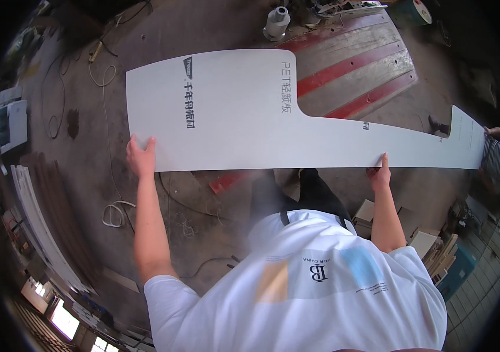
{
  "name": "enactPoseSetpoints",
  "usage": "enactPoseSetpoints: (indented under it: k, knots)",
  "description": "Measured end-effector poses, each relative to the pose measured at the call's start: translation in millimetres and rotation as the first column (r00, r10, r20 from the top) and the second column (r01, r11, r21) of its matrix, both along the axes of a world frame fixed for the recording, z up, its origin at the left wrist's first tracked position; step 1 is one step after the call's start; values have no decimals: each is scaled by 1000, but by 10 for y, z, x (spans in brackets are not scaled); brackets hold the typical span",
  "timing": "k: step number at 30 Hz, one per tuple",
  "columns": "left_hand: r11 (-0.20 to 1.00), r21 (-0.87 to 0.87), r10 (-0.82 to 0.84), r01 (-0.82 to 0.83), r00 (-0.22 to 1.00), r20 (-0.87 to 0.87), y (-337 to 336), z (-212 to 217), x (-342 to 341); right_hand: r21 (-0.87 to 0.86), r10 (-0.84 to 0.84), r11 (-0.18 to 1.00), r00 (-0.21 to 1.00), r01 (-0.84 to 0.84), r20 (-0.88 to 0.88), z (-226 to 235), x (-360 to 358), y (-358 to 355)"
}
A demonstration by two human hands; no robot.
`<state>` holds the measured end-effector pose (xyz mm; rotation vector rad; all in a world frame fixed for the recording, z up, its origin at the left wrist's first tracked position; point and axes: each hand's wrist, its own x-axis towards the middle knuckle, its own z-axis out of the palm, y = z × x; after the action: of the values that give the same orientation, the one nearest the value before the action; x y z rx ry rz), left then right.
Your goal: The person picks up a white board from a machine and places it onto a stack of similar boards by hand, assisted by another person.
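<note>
A large white board [220,111] with dark printing is held out in front of me; two notches are cut into its far edge, leaving a narrower right part. My left hand [141,157] grips its near left corner, fingers and thumb spread across the face and the side edge. Along the near edge, farther right, my right hand [380,175] has one digit lying on the face, while the other fingers curl under and are partly hidden. At the far right end, another person's hand [493,132] touches the board, and a striped sleeve [499,154] shows beside it.
Under and beyond the board lies a grey panel with red stripes [350,76]. A metal cylinder [277,24] stands behind it. Cables [109,82] trail over the concrete floor. Long strips [44,217] are stacked at left, and wooden offcuts [438,258] sit at lower right.
</note>
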<state>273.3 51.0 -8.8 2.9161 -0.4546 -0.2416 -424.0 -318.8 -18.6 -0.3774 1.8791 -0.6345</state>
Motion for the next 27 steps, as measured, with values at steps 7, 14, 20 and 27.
enactPoseSetpoints:
  k: [7, 14, 20, 27]
  knots:
    - [998, 59, 23, -27, 998, 55, -437, 30, -776, 81, 277, 959, 960, -273, -47, -75, -448, -261]
    - [998, 33, 58, -58, 998, 12, -923, 101, -1454, -40, 823, 549, 533, -835, 196, -182, -736, 47]
    - [997, 47, 65, -66, 998, 13, -1319, 196, -2138, -179, 971, 212, 186, -961, 153, 114, -685, -4]
    - [996, 77, 47, -43, 998, -49, -1658, 321, -2614, 3, 731, 640, 610, -768, 304, -118, -585, 79]
